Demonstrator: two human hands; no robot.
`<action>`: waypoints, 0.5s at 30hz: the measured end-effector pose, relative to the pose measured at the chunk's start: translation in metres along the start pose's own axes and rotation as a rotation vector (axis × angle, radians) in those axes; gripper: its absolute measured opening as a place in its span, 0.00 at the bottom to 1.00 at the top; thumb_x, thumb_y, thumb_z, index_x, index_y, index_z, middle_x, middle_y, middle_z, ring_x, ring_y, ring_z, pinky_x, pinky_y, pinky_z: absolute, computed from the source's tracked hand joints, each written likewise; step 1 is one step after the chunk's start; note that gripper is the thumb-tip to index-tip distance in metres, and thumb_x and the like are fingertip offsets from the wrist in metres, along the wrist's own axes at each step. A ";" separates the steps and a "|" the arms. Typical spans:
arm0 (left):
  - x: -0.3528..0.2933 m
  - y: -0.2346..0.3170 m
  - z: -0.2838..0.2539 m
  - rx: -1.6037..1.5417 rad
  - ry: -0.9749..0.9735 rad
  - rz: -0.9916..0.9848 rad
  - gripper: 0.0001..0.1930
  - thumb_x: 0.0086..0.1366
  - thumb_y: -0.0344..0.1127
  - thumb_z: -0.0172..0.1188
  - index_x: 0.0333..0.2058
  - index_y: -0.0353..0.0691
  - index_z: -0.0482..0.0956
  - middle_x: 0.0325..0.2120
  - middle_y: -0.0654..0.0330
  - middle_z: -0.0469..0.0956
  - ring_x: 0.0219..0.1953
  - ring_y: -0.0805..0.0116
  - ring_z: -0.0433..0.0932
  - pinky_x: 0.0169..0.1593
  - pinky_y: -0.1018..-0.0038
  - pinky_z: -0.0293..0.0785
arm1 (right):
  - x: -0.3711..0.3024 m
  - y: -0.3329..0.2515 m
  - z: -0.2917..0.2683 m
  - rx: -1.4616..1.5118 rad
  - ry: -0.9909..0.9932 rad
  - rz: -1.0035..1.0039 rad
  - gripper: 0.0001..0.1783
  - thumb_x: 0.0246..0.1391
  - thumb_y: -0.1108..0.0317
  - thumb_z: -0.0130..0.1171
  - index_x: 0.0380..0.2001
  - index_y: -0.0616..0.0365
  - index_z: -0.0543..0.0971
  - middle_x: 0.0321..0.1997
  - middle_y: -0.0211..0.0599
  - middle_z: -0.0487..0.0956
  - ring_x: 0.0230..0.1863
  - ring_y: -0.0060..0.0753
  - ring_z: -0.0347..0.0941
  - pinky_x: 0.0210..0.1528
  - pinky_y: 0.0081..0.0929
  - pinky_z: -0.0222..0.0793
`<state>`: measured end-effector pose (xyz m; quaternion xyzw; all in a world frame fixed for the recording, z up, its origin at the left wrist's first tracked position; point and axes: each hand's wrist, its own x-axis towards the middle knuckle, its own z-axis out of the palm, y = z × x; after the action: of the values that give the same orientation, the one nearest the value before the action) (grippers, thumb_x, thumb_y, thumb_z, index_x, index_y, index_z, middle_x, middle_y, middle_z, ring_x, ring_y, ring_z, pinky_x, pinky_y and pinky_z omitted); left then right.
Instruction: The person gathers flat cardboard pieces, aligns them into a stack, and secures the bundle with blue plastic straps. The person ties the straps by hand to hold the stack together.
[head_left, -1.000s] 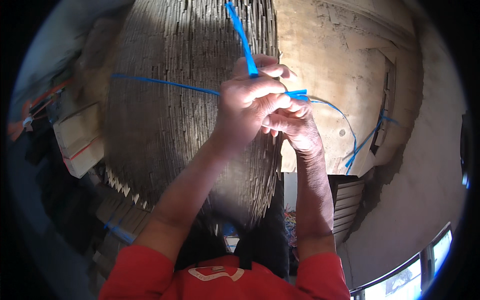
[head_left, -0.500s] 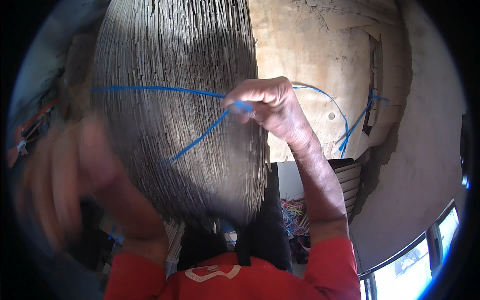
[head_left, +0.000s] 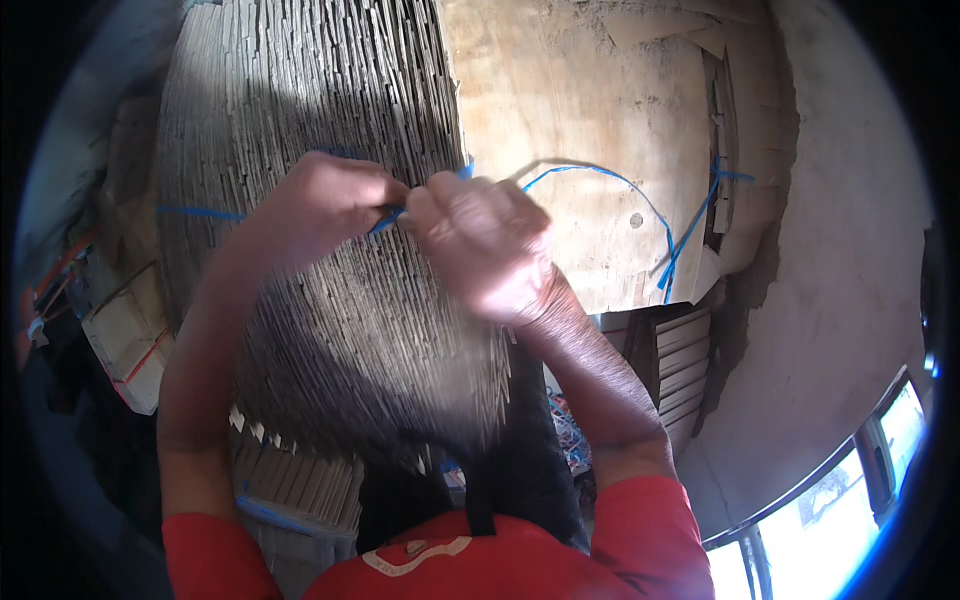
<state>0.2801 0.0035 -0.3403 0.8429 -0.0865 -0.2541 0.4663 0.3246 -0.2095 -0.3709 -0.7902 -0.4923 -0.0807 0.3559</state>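
Note:
A thick stack of flat grey-brown sheets, seemingly cardboard (head_left: 350,330), lies in front of me with its layered edges showing. Across it runs a thin blue strap (head_left: 200,212). My left hand (head_left: 335,200) is closed on the strap above the middle of the stack. Right beside it, almost touching, my right hand (head_left: 485,245) is closed round the same strap, slightly blurred by motion. A short bit of blue shows between the two hands; whether it is knotted is hidden by the fingers.
On the right a pale wooden board (head_left: 590,130) carries a loose curved length of blue strap (head_left: 667,235). A rough wall (head_left: 830,250) stands beyond it. Tied bundles (head_left: 300,485) sit low near my legs, and a box-like bundle with an orange band (head_left: 135,345) is at the left.
My left hand has swung in from the far left to meet my right hand at the strap. The strap's loose end, hanging over the stack before, is now gathered at the hands.

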 end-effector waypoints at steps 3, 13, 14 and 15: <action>-0.006 0.020 0.012 0.632 0.209 0.346 0.11 0.56 0.26 0.61 0.39 0.30 0.77 0.21 0.61 0.73 0.26 0.67 0.75 0.33 0.71 0.73 | -0.006 0.003 -0.008 -0.056 -0.062 0.146 0.11 0.47 0.62 0.65 0.24 0.56 0.75 0.27 0.34 0.74 0.26 0.33 0.73 0.24 0.31 0.67; -0.005 0.012 0.022 0.574 0.403 0.344 0.11 0.51 0.22 0.60 0.36 0.28 0.76 0.19 0.58 0.72 0.25 0.64 0.74 0.33 0.69 0.72 | -0.008 -0.018 0.003 0.297 0.134 0.608 0.08 0.50 0.75 0.63 0.22 0.63 0.74 0.27 0.41 0.76 0.32 0.39 0.72 0.31 0.32 0.70; -0.005 0.011 0.022 0.529 0.420 0.337 0.11 0.51 0.21 0.60 0.36 0.28 0.76 0.19 0.58 0.72 0.25 0.64 0.74 0.33 0.68 0.73 | -0.004 -0.022 0.001 0.413 0.191 0.701 0.07 0.51 0.76 0.62 0.23 0.65 0.76 0.27 0.40 0.78 0.30 0.36 0.72 0.31 0.29 0.69; -0.003 0.012 0.023 0.524 0.423 0.343 0.11 0.51 0.21 0.60 0.36 0.28 0.76 0.19 0.57 0.72 0.26 0.64 0.74 0.33 0.68 0.73 | -0.005 -0.023 -0.002 0.556 0.187 0.874 0.05 0.52 0.75 0.62 0.25 0.65 0.77 0.26 0.39 0.78 0.29 0.32 0.71 0.30 0.28 0.68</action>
<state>0.2666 -0.0188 -0.3388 0.9406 -0.1904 0.0381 0.2784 0.3038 -0.2081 -0.3610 -0.7870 -0.0857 0.1389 0.5950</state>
